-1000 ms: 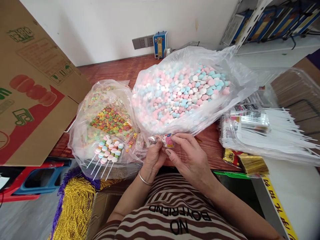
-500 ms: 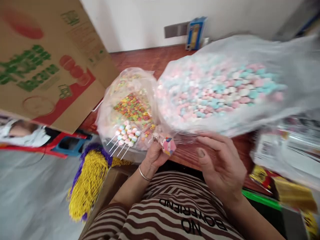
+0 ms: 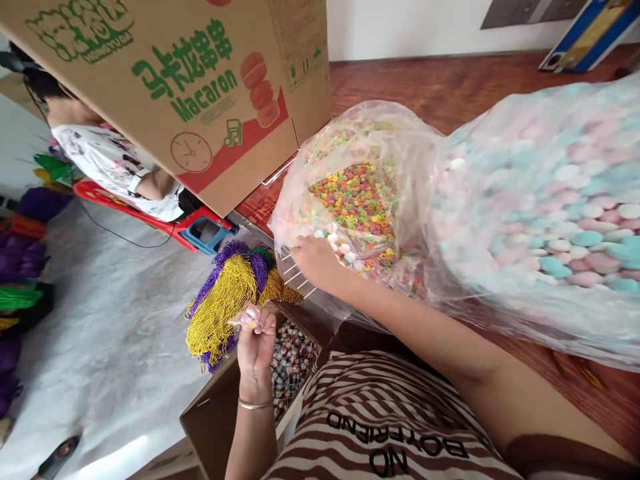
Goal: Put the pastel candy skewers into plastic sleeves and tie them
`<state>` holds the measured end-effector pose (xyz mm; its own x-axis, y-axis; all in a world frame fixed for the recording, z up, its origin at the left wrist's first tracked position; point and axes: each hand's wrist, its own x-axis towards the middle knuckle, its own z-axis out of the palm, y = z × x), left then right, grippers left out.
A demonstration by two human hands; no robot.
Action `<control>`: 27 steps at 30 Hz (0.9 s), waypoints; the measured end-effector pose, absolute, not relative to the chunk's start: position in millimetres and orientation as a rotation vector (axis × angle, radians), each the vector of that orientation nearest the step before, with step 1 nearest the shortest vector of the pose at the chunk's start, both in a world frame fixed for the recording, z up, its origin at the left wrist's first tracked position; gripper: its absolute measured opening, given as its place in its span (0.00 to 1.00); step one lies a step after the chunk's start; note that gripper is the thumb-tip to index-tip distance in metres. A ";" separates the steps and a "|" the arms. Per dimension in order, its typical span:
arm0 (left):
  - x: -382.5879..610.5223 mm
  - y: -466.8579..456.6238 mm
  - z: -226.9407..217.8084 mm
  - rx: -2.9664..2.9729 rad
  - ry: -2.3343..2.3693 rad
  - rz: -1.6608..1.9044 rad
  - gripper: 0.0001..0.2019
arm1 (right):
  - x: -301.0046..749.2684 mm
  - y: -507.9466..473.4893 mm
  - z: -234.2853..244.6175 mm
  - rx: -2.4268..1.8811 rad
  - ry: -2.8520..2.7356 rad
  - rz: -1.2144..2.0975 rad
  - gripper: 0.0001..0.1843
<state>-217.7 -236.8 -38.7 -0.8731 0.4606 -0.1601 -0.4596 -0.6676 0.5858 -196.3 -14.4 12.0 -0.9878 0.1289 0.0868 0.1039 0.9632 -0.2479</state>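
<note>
My left hand (image 3: 257, 343), a bracelet at its wrist, pinches a small pink wrapped candy (image 3: 250, 316) above an open carton (image 3: 213, 407) of many similar wrapped pieces (image 3: 293, 357). Across my body, my right hand (image 3: 320, 263) reaches to several candy skewers (image 3: 345, 252) with pastel beads and white sticks. Its fingers are closed together over the sticks, and its fingertips are partly hidden. These skewers lie on a clear plastic bag (image 3: 300, 187) of small coloured ring-shaped candies (image 3: 357, 203).
A big clear bag of pink, blue and white candies (image 3: 575, 247) covers the reddish table's (image 3: 390, 80) right side. A large Macaron cardboard box (image 3: 215, 100) stands at left. Yellow and purple bead strings (image 3: 225, 307) hang below it. A person (image 3: 115, 160) sits behind the box.
The view has turned left. My left hand has carried the pink wrapped candy from beside the bag to above the carton. My right hand has gone from open at right to the skewers.
</note>
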 end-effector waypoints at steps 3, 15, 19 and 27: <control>-214.9 -224.2 -43.9 -0.030 0.813 2.440 0.19 | -239.0 -29.4 4.8 -0.086 -3.047 0.345 0.14; -229.6 -174.6 -47.0 0.028 0.728 2.253 0.22 | -94.5 49.0 25.0 -0.915 -2.767 0.498 0.10; -220.9 -147.8 -45.4 0.010 0.687 2.169 0.21 | -65.2 59.4 -11.8 -1.155 -2.637 0.805 0.10; -199.5 -105.3 -21.9 -0.032 0.580 2.088 0.17 | -6.5 30.7 -5.4 -0.862 -2.236 1.296 0.16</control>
